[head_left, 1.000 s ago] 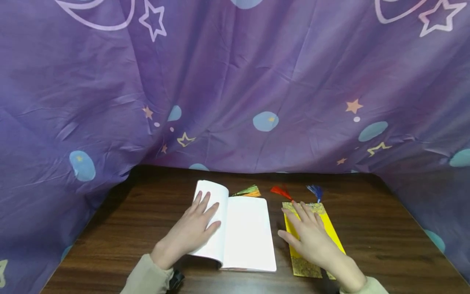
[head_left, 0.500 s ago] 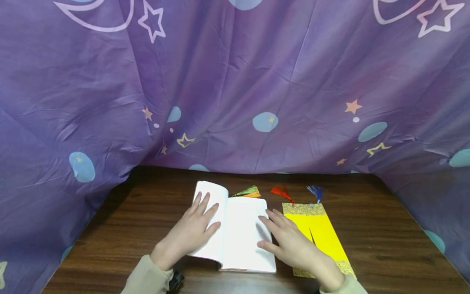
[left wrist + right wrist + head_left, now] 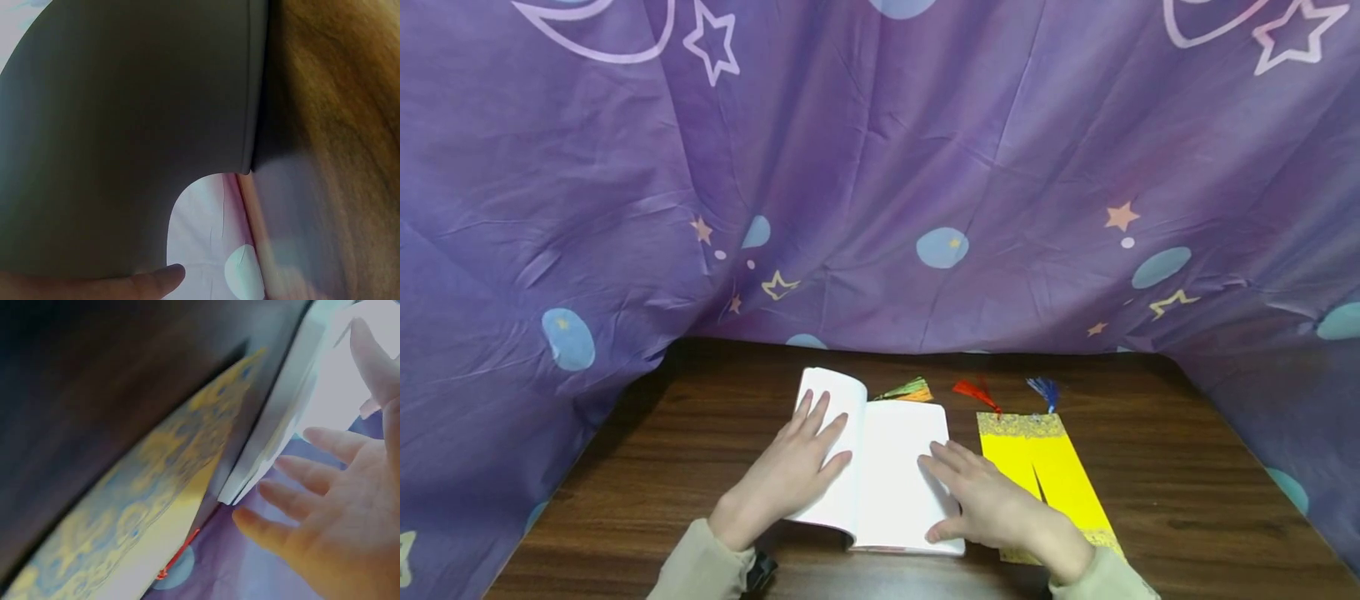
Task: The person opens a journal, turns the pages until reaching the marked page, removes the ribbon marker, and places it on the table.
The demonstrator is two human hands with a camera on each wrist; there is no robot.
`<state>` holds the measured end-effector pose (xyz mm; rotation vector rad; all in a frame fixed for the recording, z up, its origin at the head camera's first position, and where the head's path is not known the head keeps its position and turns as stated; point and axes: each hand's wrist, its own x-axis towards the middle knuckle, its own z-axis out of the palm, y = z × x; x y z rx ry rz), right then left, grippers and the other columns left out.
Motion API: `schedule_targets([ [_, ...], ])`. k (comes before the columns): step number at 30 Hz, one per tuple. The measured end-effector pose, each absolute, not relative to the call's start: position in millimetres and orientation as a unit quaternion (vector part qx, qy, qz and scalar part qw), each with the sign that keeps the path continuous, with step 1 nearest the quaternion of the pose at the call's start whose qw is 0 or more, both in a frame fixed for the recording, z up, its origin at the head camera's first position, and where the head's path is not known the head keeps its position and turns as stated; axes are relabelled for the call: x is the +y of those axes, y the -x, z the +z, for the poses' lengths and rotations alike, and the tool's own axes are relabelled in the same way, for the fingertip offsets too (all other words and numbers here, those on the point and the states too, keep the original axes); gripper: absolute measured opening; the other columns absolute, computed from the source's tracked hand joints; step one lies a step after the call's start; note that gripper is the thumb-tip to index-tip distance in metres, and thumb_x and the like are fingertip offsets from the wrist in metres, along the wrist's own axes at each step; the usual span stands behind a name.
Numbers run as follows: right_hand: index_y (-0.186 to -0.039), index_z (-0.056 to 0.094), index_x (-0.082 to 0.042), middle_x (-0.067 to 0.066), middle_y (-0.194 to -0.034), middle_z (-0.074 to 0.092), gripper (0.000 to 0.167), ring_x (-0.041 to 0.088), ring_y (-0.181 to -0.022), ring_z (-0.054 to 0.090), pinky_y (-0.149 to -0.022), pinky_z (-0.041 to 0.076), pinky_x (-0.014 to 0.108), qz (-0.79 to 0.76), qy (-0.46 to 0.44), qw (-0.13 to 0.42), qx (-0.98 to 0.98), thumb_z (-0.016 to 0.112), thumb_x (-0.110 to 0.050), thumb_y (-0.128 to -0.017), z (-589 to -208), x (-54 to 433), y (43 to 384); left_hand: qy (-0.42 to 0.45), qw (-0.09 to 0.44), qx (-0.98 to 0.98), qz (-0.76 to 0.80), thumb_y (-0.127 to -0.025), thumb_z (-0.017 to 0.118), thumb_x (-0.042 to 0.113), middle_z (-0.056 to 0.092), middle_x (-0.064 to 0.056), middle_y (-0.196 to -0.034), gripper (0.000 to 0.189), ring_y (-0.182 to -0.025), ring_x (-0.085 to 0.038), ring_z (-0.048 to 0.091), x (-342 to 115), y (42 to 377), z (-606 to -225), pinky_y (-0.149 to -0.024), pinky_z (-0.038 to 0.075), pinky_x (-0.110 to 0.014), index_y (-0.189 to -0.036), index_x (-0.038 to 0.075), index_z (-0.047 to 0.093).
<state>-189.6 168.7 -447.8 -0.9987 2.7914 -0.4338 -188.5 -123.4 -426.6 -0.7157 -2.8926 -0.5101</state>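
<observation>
A notebook (image 3: 891,483) with blank white pages lies open on the wooden table, its left side lifted and curving up from the spine. My left hand (image 3: 782,475) rests spread on that left page; in the left wrist view one finger (image 3: 137,286) shows along the dark underside of the raised leaves (image 3: 125,137). Over the outer edge of the right page is my right hand (image 3: 996,504), its fingers extended and slightly apart. The right wrist view shows this hand (image 3: 331,506) with nothing in its grasp, beside the notebook's edge (image 3: 265,444).
Two yellow bookmarks (image 3: 1071,483) with ornate gold ends lie side by side right of the notebook, one with a red tassel (image 3: 977,393), one with a blue tassel (image 3: 1045,392). Green and orange tassels (image 3: 910,390) stick out behind the notebook. A purple curtain (image 3: 880,183) hangs at the back.
My right hand has moved left from above the yellow bookmarks to the right page, then slightly nearer to me. The left hand and the notebook have stayed put.
</observation>
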Motion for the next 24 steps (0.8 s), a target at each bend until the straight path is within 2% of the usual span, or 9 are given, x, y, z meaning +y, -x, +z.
schedule_targets([
  [6, -0.15, 0.038, -0.009, 0.016, -0.157, 0.028, 0.114, 0.041, -0.143, 0.022, -0.109, 0.025, 0.063, -0.147, 0.328, 0.125, 0.925, 0.079, -0.067, -0.061, -450.5, 173.6, 192.9, 0.234, 0.055, -0.955, -0.172, -0.102, 0.047, 0.037, 0.023, -0.026, -0.156, 0.052, -0.145, -0.043, 0.011, -123.2, 188.6, -426.4, -0.114, 0.02, -0.055, -0.143, 0.005, 0.049],
  [9, -0.152, 0.037, -0.012, 0.014, -0.159, 0.025, 0.116, 0.039, -0.144, 0.02, -0.11, 0.023, 0.063, -0.135, 0.336, 0.135, 0.922, 0.08, -0.067, -0.059, -450.2, 174.6, 192.8, 0.232, 0.052, -0.956, -0.173, -0.103, 0.047, 0.037, 0.023, -0.026, -0.156, 0.052, -0.145, -0.043, 0.011, -123.3, 188.7, -426.8, -0.114, 0.02, -0.055, -0.144, 0.005, 0.048],
  [17, -0.149, 0.042, -0.016, 0.014, -0.156, 0.032, 0.093, 0.035, -0.143, 0.026, -0.112, 0.02, 0.06, -0.097, 0.373, 0.132, 0.913, 0.079, -0.056, -0.074, -443.2, 175.1, 191.2, 0.234, 0.055, -0.955, -0.176, -0.102, 0.048, 0.036, 0.024, -0.026, -0.156, 0.052, -0.145, -0.043, 0.012, -123.0, 188.7, -426.6, -0.113, 0.022, -0.056, -0.143, 0.005, 0.049],
  [24, -0.15, 0.041, -0.022, 0.014, -0.154, 0.035, 0.092, 0.035, -0.141, 0.03, -0.111, 0.02, 0.064, -0.07, 0.386, 0.12, 0.912, 0.079, -0.056, -0.073, -441.9, 171.2, 185.1, 0.234, 0.057, -0.954, -0.175, -0.102, 0.048, 0.036, 0.024, -0.026, -0.155, 0.052, -0.145, -0.044, 0.012, -122.7, 189.0, -427.0, -0.113, 0.023, -0.056, -0.143, 0.004, 0.049],
])
